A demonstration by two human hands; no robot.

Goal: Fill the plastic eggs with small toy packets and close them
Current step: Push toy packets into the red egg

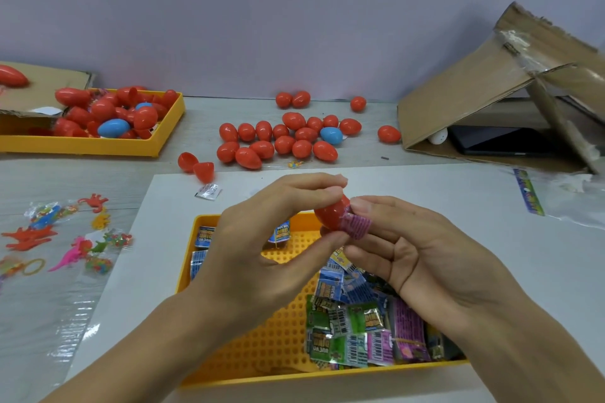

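My left hand (pixel 262 239) pinches a red plastic egg (pixel 330 213) between fingertips and thumb, above the near yellow tray (pixel 262 337). My right hand (pixel 422 258) holds a pink toy packet (pixel 358 224) against the egg's right side with thumb and forefinger. The tray's right half holds several small printed packets (pixel 366 321). Two open red egg halves (pixel 196 165) lie beyond the white sheet. A cluster of several closed red eggs (pixel 278 141) with one blue egg (pixel 331 135) lies further back.
A second yellow tray (pixel 98 147) at the back left holds red eggs and a blue one. Loose toy dinosaurs in clear wrap (pixel 65 239) lie at the left. A torn cardboard box (pixel 507 91) stands at the back right over a dark tablet (pixel 497 141).
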